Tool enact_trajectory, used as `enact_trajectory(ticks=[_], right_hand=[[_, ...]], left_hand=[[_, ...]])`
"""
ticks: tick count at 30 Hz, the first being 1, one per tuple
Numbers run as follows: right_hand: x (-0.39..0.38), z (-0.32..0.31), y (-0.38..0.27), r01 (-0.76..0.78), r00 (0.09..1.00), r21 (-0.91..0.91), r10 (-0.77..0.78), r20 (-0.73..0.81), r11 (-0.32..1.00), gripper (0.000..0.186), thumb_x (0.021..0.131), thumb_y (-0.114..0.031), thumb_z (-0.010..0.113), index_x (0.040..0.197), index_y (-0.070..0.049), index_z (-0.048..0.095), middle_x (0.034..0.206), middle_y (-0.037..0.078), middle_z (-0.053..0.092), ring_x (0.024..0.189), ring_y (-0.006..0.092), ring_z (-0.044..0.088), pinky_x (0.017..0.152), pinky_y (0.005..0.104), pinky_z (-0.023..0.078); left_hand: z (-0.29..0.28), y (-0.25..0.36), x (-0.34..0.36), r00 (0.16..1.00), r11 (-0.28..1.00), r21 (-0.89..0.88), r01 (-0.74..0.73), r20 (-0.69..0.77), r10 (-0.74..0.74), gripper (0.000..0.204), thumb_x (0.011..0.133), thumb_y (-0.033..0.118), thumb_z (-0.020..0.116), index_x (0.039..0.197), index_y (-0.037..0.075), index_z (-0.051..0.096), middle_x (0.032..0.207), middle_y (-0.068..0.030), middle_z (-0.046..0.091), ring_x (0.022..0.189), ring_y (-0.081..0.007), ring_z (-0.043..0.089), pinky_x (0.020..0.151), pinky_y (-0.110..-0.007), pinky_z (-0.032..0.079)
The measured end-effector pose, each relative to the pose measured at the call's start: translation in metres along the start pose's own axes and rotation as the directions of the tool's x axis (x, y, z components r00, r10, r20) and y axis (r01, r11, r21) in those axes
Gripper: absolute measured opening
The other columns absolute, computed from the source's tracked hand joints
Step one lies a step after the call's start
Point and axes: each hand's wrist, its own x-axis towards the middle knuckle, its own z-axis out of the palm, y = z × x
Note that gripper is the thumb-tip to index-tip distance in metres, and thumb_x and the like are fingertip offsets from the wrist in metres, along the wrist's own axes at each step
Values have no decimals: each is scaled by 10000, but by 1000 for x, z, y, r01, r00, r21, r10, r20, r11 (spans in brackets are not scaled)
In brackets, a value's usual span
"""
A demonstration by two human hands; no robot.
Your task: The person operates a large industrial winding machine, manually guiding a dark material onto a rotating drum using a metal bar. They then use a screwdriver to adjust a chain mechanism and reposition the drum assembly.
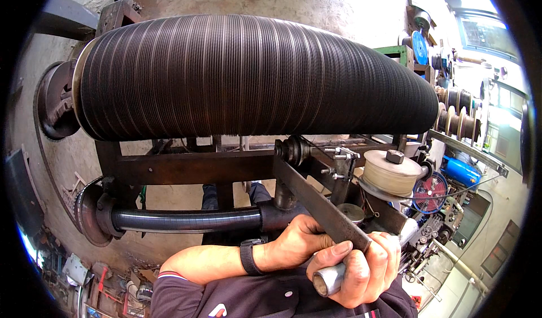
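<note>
A large dark roller point(226, 75), covered in fine close ridges, spans the view ahead of me. From a small grooved wheel point(293, 150) just below it, a flat metal bar point(316, 199) slants down toward me. My left hand point(299, 242), with a black watch on its wrist, is closed against the bar's near left edge; some fingers are hidden behind it. My right hand point(358, 270) wraps around a short metal pipe point(329, 280), its thumb by the bar's end. Right of the bar stands a pale spool point(389, 174) topped by a hex nut.
A dark steel frame point(192, 168) runs under the roller, with a shiny black shaft point(189, 220) nearer me. To the right are a red fan point(430, 193), a blue tank point(462, 171) and several wound reels point(460, 120). Tools and scrap point(113, 290) lie at lower left.
</note>
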Motion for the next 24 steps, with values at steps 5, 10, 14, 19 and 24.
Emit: enact_trajectory(ticks=[5, 10, 14, 19, 24], right_hand=[[1, 1, -1, 12, 1000, 1, -12, -2, 1000, 126, 782, -39, 600, 736, -1, 488, 600, 152, 519, 505, 310, 541, 495, 428, 479], [3, 0, -4, 7, 1000, -5, -7, 1, 1000, 131, 781, -42, 600, 734, -4, 484, 594, 152, 516, 503, 311, 541, 496, 430, 482], [3, 0, -3, 13, 1000, -6, -13, -2, 1000, 132, 782, -45, 601, 736, -3, 485, 595, 154, 517, 503, 312, 541, 499, 432, 484], [4, -1, -5, 13, 1000, -10, -13, 4, 1000, 135, 783, -49, 602, 734, -1, 487, 598, 156, 520, 507, 314, 545, 502, 432, 483], [4, 0, -8, 18, 1000, -14, -19, -5, 1000, 140, 786, -56, 604, 732, -1, 487, 601, 154, 523, 510, 311, 547, 503, 429, 481]], left_hand=[[-1, 3, -2, 1000, 1000, -29, 10, 3, -10, 218, 985, 136, 694, 1163, 15, 732, 1125, -67, 748, 1033, -124, 673, 909, -271, 558], [1, 4, -4, 1000, 1000, -6, 18, -22, -18, 221, 978, 134, 702, 1162, 15, 731, 1126, -63, 748, 1038, -125, 671, 914, -277, 556], [1, 4, -5, 999, 1000, 20, 23, -29, -22, 215, 971, 137, 711, 1148, 18, 735, 1113, -60, 751, 1027, -125, 672, 905, -285, 552], [3, 6, -7, 998, 999, 4, 33, -56, -33, 201, 964, 156, 724, 1115, 25, 743, 1082, -54, 759, 1008, -123, 675, 886, -297, 546], [3, 10, -8, 996, 998, 15, 57, -70, -56, 201, 961, 161, 730, 1106, 23, 744, 1076, -53, 760, 1006, -121, 674, 883, -294, 546]])
